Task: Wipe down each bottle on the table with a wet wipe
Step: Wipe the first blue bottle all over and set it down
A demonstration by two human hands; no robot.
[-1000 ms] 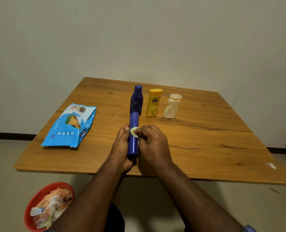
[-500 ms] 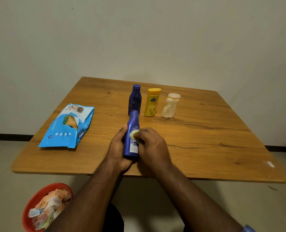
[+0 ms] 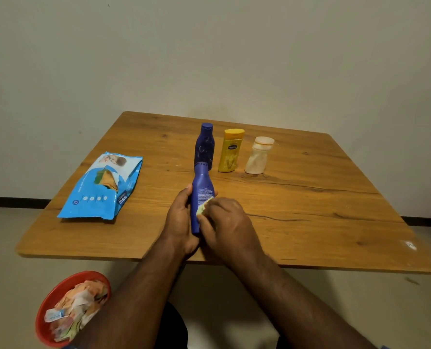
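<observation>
My left hand (image 3: 180, 220) grips a blue lotion bottle (image 3: 202, 187) above the wooden table (image 3: 310, 210), cap pointing away from me and the printed back label facing up. My right hand (image 3: 228, 222) presses a small folded wet wipe (image 3: 202, 208) against the bottle's lower body; most of the wipe is hidden under the fingers. Behind stand three upright bottles in a row: a dark blue one (image 3: 205, 147), a yellow one (image 3: 230, 150) and a pale translucent one (image 3: 258, 155).
A blue pack of wet wipes (image 3: 103, 187) lies flat on the table's left side. On the floor at lower left sits a red bin (image 3: 58, 293) holding crumpled used wipes. A wall stands close behind the table.
The held bottle has turned in my left hand, from its narrow side to the printed label facing up. My right hand with the wipe has slid down along its body.
</observation>
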